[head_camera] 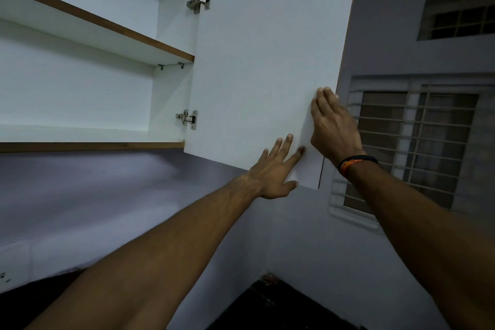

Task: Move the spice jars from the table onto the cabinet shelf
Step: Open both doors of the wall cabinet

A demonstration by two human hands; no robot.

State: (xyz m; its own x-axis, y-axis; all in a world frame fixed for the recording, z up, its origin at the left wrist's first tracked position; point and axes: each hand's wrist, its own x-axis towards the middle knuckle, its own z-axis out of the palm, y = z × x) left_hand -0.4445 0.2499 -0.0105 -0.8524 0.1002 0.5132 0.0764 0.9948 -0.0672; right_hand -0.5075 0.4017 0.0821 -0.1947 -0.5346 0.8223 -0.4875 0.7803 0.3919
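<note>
A white wall cabinet stands open above me, its door (pixel 262 61) swung out to the right. My left hand (pixel 276 171) lies flat on the door's inner face near its lower corner, fingers spread. My right hand (pixel 332 126) rests against the door's free edge, fingers straight, a dark band on the wrist. Inside, the lower shelf (pixel 80 134) and the upper shelf (pixel 101 32) with wood-coloured front edges hold nothing that I can see. No spice jars and no table are in view.
Two metal hinges (pixel 188 118) sit on the door's hinged side. A barred window (pixel 417 147) fills the wall to the right, with a small vent opening (pixel 460 19) above it. A dark counter surface (pixel 281 305) lies far below.
</note>
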